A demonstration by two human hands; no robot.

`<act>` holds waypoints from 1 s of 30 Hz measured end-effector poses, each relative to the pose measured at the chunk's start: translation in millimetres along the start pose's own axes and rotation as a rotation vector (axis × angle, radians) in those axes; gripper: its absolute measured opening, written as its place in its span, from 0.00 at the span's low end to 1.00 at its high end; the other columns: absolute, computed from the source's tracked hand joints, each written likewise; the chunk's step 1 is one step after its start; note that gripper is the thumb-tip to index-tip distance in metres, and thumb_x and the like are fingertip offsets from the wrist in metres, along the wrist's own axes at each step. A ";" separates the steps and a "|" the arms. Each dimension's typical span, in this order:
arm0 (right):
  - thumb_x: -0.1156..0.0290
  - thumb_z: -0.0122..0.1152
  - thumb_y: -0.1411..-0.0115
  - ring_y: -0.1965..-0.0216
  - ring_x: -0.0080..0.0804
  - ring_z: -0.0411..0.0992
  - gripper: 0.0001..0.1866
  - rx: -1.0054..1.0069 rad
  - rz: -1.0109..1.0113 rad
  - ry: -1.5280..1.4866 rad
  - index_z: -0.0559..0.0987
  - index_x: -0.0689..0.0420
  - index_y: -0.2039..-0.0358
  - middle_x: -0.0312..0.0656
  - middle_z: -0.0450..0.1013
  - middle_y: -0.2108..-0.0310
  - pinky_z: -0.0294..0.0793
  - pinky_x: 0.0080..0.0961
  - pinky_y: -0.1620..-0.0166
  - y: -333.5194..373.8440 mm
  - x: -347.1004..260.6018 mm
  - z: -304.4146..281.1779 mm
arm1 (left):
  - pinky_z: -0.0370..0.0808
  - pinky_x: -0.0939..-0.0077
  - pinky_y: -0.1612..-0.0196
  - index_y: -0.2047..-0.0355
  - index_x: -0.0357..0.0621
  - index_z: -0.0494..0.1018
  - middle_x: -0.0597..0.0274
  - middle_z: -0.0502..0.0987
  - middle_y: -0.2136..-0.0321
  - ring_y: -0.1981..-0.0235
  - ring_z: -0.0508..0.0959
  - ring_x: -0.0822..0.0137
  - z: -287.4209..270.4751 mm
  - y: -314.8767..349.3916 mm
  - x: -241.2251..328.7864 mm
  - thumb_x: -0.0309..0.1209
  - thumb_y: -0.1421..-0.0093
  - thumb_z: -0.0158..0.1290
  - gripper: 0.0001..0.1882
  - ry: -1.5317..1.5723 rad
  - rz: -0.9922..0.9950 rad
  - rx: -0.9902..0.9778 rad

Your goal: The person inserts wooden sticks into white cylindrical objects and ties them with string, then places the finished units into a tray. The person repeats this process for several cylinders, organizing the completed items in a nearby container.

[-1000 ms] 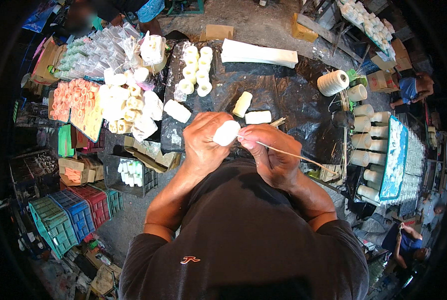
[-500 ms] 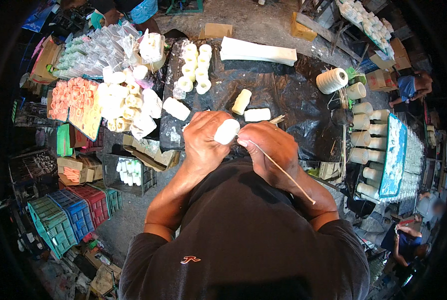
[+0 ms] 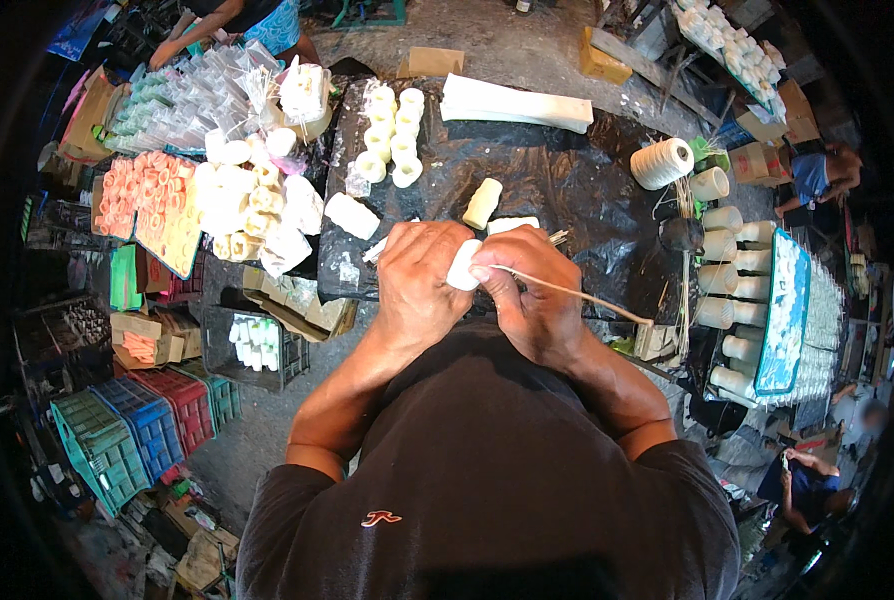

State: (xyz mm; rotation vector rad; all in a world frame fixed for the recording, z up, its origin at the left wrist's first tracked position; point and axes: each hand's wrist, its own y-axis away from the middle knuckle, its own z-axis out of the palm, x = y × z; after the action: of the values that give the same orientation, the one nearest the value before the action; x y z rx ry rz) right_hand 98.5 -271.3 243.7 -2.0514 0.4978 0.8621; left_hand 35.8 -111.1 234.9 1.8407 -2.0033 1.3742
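Note:
My left hand (image 3: 417, 270) is closed around a short white candle-like cylinder (image 3: 462, 266), whose rounded end faces up. My right hand (image 3: 537, 285) pinches a thin tan stick (image 3: 577, 292) at the cylinder's side, thumb against the white end. From my fingers the stick slants out to the right over my forearm. Just beyond my hands on the black-covered table (image 3: 557, 170) lie a cream cylinder (image 3: 482, 203) and a white cylinder (image 3: 515, 223), partly hidden by my right hand. Another white cylinder (image 3: 352, 216) rests left of my left hand.
Stacked cream rings (image 3: 407, 150) and a long white bundle (image 3: 517, 103) lie at the table's far side. To the right are a thread spool (image 3: 662, 163), pale cups and a blue-rimmed tray (image 3: 779, 380). Crates (image 3: 142, 420) stand low left; other people work nearby.
The stick has swung up to a flatter slant. My right hand has turned and moved slightly left, thumb now over the cylinder's end. A person's arms have come into view at the far left.

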 end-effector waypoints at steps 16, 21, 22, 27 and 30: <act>0.80 0.69 0.43 0.65 0.37 0.77 0.08 -0.044 0.015 0.048 0.83 0.58 0.62 0.42 0.80 0.67 0.71 0.35 0.54 -1.3 10.3 -3.3 | 0.76 0.59 0.55 0.62 0.39 0.77 0.52 0.81 0.65 0.63 0.81 0.48 6.0 6.9 -6.0 0.22 0.56 0.67 0.19 -0.001 -0.074 0.008; 0.78 0.71 0.44 0.65 0.39 0.77 0.07 -0.067 0.058 0.039 0.83 0.58 0.64 0.42 0.80 0.66 0.71 0.37 0.53 -2.7 12.0 0.3 | 0.76 0.58 0.54 0.62 0.39 0.77 0.52 0.81 0.65 0.62 0.81 0.48 4.6 11.7 -14.0 0.22 0.57 0.67 0.19 -0.018 -0.109 -0.023; 0.77 0.71 0.44 0.64 0.39 0.77 0.06 -0.045 0.078 -0.019 0.83 0.58 0.65 0.42 0.81 0.66 0.72 0.37 0.53 -2.2 12.7 0.4 | 0.76 0.58 0.54 0.62 0.39 0.77 0.52 0.81 0.65 0.62 0.81 0.48 3.6 12.8 -15.6 0.22 0.57 0.67 0.20 -0.015 -0.115 -0.027; 0.78 0.71 0.47 0.62 0.40 0.77 0.10 -0.065 0.057 0.024 0.82 0.57 0.63 0.42 0.81 0.64 0.71 0.38 0.52 -0.5 12.4 -3.8 | 0.74 0.58 0.57 0.64 0.39 0.77 0.52 0.81 0.67 0.63 0.81 0.48 1.5 10.5 -14.5 0.22 0.57 0.66 0.17 -0.019 -0.098 -0.012; 0.78 0.71 0.48 0.61 0.40 0.76 0.10 -0.048 0.016 0.047 0.82 0.57 0.64 0.41 0.80 0.62 0.70 0.38 0.52 1.6 17.3 8.5 | 0.73 0.57 0.58 0.64 0.39 0.77 0.52 0.81 0.67 0.64 0.80 0.48 4.0 10.5 -15.0 0.22 0.56 0.66 0.17 -0.010 -0.087 0.008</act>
State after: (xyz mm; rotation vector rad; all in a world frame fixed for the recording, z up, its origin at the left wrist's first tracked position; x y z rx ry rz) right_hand 106.0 -265.9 226.7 -2.1179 0.5246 0.8439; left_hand 32.9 -103.9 217.9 1.9177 -1.9007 1.3545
